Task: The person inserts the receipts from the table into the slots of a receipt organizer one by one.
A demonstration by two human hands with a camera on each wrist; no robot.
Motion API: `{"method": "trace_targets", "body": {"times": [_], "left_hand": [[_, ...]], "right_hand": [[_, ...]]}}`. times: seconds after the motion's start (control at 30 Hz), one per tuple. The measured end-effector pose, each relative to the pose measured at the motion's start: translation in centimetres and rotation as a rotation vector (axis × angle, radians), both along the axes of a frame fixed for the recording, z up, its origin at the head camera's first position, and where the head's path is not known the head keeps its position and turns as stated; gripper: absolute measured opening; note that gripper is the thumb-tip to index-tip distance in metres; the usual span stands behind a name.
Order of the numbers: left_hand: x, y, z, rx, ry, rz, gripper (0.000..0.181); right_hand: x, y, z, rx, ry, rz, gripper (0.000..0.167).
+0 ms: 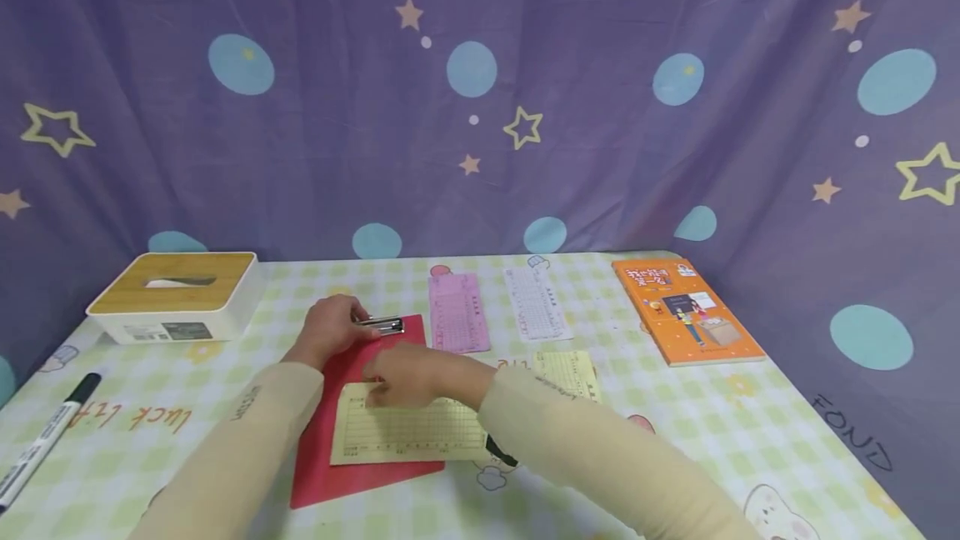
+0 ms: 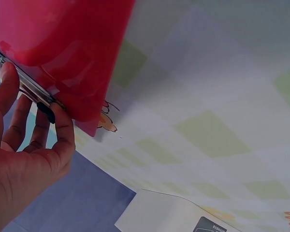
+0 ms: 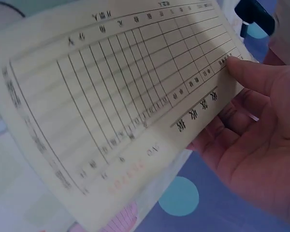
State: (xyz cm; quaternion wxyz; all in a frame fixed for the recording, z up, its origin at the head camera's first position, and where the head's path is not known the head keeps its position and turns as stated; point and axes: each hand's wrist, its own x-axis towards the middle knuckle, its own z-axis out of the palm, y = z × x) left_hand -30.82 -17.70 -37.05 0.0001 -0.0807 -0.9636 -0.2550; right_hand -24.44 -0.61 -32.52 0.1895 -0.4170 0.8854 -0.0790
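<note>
Yellow receipt (image 3: pixel 111 101), right hand (image 3: pixel 253 130) pinching it, red clipboard (image 2: pixel 70 48) outside right-wrist view

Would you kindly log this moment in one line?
left hand pinches metal clip | right hand pinches yellow receipt form partly over red clipboard | pink form on tablecloth

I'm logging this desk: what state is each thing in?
Clip: pinched by the left hand; open or shut unclear.
Near yellow slip: held by the right hand.
Clipboard: face up, partly covered.
Marker: capped.
Book: closed.
Tissue box: lidded, tissue in slot.
Pink slip: flat.
White slip: flat.
Far yellow slip: flat, partly hidden.
</note>
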Motion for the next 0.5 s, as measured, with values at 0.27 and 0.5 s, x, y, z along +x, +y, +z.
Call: {"method": "trace_targets", "body": {"times": [0.27, 0.5], "left_hand": [[-0.3, -0.2, -0.1, -0.036, 0.022, -0.031, 0.03], [-0.3, 0.1, -0.1, -0.058, -0.004, -0.006, 0.03]], "right_hand": [[-0.2, -0.1, -0.8, -0.013, -0.023, -0.059, 0.02], [-0.4, 2.9, -0.2, 0.018, -0.051, -0.174, 0.03]]}}
